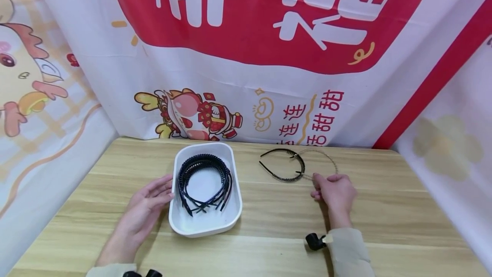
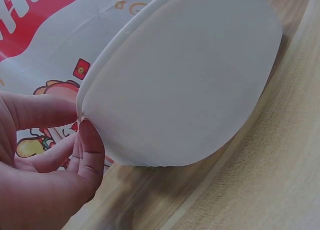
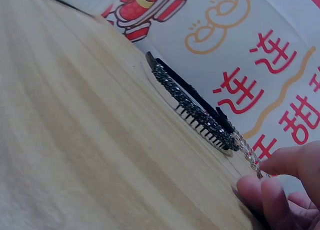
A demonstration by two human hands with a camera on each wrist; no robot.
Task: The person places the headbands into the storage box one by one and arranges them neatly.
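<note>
My left hand (image 1: 144,208) is at the left side of a white plastic tub (image 1: 234,208), its thumb and a finger (image 2: 91,140) pinching the rim in the left wrist view. Several black headbands (image 1: 185,172) lie stacked in the tub, some with toothed edges. On the right, my right hand (image 1: 338,193) pinches a thin, gold-coloured beaded headband (image 1: 327,156) by its near side. This band meets a black glittery headband (image 3: 187,102) with comb teeth, which lies on the table with its ends pointing left.
The wood-grain table (image 1: 269,243) runs back to a printed white and red cloth (image 1: 246,101). More printed cloth hangs along the left and right sides. A small black device (image 1: 316,241) is by the right wrist.
</note>
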